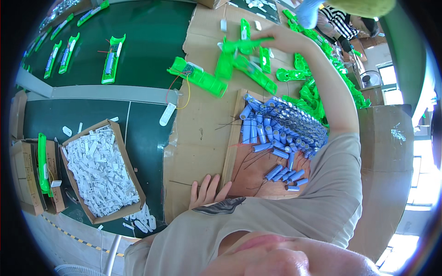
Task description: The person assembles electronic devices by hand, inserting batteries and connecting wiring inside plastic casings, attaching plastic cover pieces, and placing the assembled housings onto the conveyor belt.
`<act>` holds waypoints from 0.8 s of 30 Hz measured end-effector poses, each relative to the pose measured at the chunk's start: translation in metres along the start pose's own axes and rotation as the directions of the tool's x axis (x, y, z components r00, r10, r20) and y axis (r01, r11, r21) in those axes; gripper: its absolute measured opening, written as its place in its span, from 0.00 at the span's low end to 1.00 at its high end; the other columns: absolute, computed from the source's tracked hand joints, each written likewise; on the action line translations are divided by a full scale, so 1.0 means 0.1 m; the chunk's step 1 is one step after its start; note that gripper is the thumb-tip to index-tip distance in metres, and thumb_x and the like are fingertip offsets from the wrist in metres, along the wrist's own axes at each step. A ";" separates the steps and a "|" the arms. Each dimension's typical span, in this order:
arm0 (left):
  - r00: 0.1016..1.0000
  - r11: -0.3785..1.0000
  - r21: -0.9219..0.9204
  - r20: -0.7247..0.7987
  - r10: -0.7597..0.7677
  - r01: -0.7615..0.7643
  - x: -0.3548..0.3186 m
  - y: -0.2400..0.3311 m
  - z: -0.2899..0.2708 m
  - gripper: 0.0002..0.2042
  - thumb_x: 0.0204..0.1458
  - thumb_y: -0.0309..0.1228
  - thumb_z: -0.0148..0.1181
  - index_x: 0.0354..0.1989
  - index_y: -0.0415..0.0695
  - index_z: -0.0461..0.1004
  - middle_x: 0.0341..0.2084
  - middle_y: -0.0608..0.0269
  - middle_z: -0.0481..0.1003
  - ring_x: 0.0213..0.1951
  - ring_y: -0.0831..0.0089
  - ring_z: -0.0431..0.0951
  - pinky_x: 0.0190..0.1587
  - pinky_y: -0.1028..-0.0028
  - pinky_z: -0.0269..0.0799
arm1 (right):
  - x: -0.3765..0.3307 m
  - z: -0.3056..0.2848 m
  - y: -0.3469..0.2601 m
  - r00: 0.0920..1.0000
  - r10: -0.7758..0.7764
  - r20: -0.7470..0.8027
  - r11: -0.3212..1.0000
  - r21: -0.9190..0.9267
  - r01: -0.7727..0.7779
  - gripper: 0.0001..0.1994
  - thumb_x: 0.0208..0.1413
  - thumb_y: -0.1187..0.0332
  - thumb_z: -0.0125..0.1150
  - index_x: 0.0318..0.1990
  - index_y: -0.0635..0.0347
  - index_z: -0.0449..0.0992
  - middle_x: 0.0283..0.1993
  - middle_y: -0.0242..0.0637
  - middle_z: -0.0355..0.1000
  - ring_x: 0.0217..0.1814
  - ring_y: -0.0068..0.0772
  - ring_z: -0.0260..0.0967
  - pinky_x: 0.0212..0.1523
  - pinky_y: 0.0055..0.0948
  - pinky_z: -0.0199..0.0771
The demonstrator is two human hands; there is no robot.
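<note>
My right hand (286,38) reaches across to the far side of the cardboard-covered bench, its fingers closed on the end of a green plastic shell (244,45), which is blurred. More green shells lie beneath and around it. A green shell with a small circuit board and red and yellow wires (202,79) lies to their left, a white plastic piece (168,114) near the wires. Close to my body, my left hand (211,189) rests with fingers apart on the cardboard (193,133), next to the wooden edge of a tray (229,158) of blue cylindrical battery cells (276,131).
An open cardboard box (138,189) of small white plastic parts stands at left. Green shells with blue cells (110,60) stand in a row on the far-left green surface. A heap of green shells (315,99) lies at right, with a large carton (384,152) beyond. A co-worker (343,23) is at far right.
</note>
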State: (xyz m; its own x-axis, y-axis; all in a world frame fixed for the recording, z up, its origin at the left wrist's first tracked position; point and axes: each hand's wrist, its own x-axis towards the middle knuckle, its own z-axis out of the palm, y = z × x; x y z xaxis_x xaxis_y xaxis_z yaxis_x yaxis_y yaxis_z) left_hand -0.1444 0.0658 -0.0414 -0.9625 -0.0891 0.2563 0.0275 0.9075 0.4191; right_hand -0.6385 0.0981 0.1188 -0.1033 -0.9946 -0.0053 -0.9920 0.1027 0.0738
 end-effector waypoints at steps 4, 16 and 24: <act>0.999 0.998 -0.053 0.016 -0.040 0.041 -0.05 0.02 -0.01 0.27 0.51 0.54 0.47 0.60 0.60 0.63 0.59 0.59 0.62 0.60 0.60 0.61 0.61 0.49 0.50 | -0.31 -0.58 -0.52 0.826 0.465 0.318 0.753 0.350 -0.558 0.18 0.57 0.63 0.54 0.54 0.56 0.72 0.42 0.34 0.73 0.33 0.19 0.68 0.36 0.22 0.71; 0.999 0.986 -0.167 0.048 0.006 0.002 0.03 0.01 -0.13 0.35 0.40 0.47 0.63 0.61 0.57 0.61 0.59 0.53 0.59 0.62 0.56 0.57 0.61 0.46 0.50 | -1.52 -0.40 0.09 0.632 0.747 0.206 0.655 -0.069 -0.752 0.27 0.46 0.52 0.63 0.51 0.61 0.73 0.52 0.48 0.71 0.55 0.45 0.68 0.57 0.37 0.64; 0.999 0.970 -0.245 0.031 0.008 0.000 0.03 0.03 -0.20 0.37 0.40 0.50 0.63 0.63 0.57 0.60 0.60 0.50 0.57 0.63 0.48 0.53 0.61 0.43 0.48 | -0.82 0.61 -0.75 0.698 0.516 0.497 0.841 -0.137 -0.524 0.21 0.40 0.60 0.66 0.42 0.63 0.76 0.42 0.53 0.74 0.49 0.50 0.71 0.51 0.41 0.69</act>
State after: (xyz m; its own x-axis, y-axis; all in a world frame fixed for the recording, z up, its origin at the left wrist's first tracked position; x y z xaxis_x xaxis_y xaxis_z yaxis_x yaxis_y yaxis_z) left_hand -0.1413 0.0598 -0.0219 -0.9701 -0.0693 0.2327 0.0929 0.7795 0.6194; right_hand -0.5599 0.1728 0.0530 -0.6198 -0.6347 -0.4615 -0.7699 0.6055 0.2014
